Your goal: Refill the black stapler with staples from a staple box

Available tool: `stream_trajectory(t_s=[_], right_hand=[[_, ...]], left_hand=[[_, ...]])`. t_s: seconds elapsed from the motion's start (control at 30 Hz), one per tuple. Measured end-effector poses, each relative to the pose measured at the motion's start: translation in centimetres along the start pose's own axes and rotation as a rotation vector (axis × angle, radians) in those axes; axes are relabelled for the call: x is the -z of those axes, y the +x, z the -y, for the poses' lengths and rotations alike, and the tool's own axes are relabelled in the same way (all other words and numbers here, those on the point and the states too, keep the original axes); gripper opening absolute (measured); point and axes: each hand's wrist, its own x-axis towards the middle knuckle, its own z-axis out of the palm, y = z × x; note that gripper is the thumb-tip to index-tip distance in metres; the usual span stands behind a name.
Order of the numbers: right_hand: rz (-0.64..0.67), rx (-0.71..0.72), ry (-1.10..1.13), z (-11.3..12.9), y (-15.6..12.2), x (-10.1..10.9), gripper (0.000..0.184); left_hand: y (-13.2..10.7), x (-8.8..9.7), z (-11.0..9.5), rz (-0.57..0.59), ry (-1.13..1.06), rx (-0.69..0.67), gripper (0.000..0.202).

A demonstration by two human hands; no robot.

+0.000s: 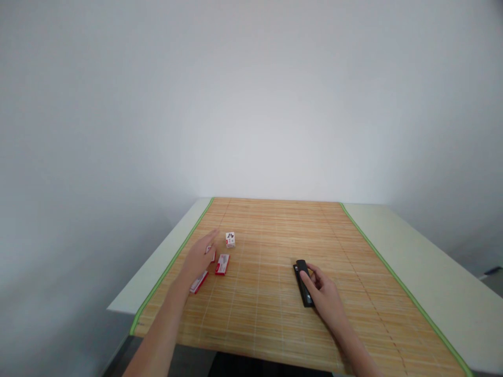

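My left hand [199,257] hovers over small red and white boxes on the bamboo mat [271,309], its fingers stretched out and apart, holding nothing. One box [222,264] lies just right of the hand, another [198,282] pokes out below it, and a third is mostly hidden under the fingers. A small white box [230,239] stands just beyond the fingertips. My right hand [324,296] rests on a black stapler [303,281] lying on the mat, with the fingers curled over its near end.
The mat has green edging and covers most of a pale table [440,272]. The table's left edge drops off beside my left arm. A plain white wall stands behind the table.
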Motion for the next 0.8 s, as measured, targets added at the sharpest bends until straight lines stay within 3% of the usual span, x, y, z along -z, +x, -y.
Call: stream_trajectory(t_s=[0.13, 0.23, 0.33, 0.43, 0.53, 0.8], right_hand=[[0.099, 0.017, 0.069, 1.2, -0.3, -1.7, 0.061], [0.257, -0.002, 0.17, 2.9, -0.7, -5.6, 0.065], [0.362, -0.066, 0.287, 4.8, -0.7, -10.6, 0.07], [0.366, -0.105, 0.339, 6.5, 0.0, -14.8, 0.073], [0.325, -0.043, 0.311, 7.6, 1.0, -17.5, 0.064], [0.247, 0.062, 0.204, 8.5, 2.6, -20.5, 0.045]], left_hand=[[-4.2, 0.4, 2.2, -0.031, -0.128, 0.245, 0.054], [-6.0, -0.5, 2.5, -0.072, -0.198, 0.258, 0.053], [-6.4, -1.7, 1.7, -0.131, -0.213, 0.286, 0.053], [-5.9, -3.0, 0.7, -0.187, -0.203, 0.316, 0.053], [-5.2, -4.1, 0.2, -0.215, -0.184, 0.322, 0.053], [-5.2, -4.6, 0.6, -0.186, -0.153, 0.274, 0.052]])
